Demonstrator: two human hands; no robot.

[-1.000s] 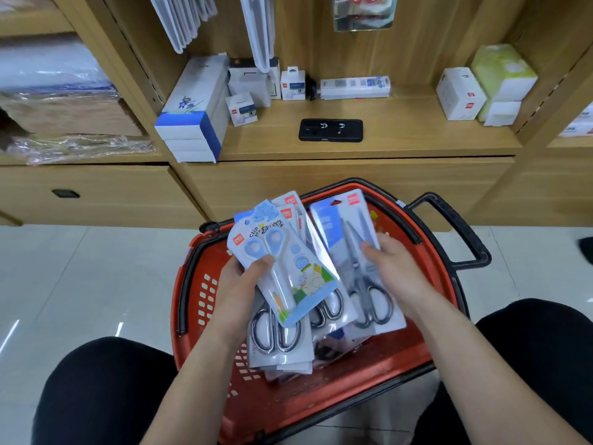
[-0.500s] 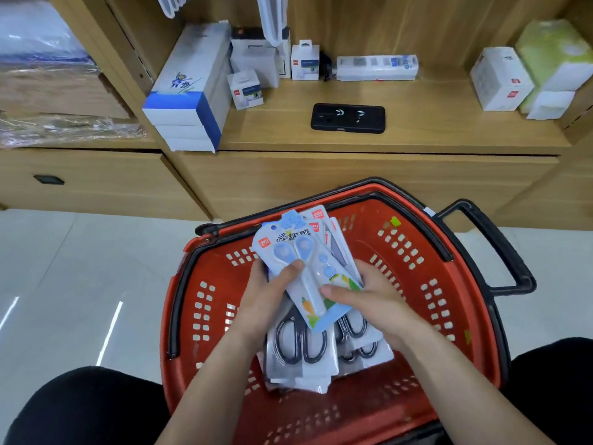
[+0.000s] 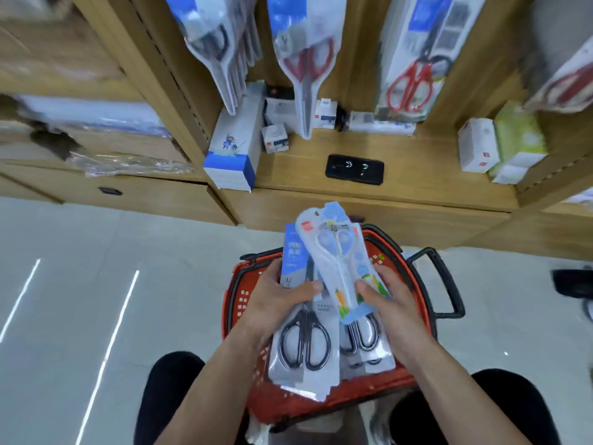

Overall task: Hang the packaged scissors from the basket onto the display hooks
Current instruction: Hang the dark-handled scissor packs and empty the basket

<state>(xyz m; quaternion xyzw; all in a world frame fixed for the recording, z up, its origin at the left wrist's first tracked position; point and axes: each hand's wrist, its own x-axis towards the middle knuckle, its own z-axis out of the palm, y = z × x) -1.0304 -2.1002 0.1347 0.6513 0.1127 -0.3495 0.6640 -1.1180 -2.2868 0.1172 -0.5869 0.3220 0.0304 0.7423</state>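
- Lifting the packaged scissors (image 3: pixel 335 271) higher above the basket (image 3: pixel 244 303) than before.
- My left hand (image 3: pixel 276 305) and right hand (image 3: pixel 393 305) are both gripping them.
- Hanging packs (image 3: pixel 306 62) are coming into view; hooking is probably nearing.

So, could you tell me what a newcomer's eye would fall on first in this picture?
The fan of packaged scissors at bottom centre stands out first. The left hand and right hand grip it above the red basket, with a pale blue children's pair on top. Higher up, red-handled scissors packs hang over the wooden shelf, where a black phone lies.
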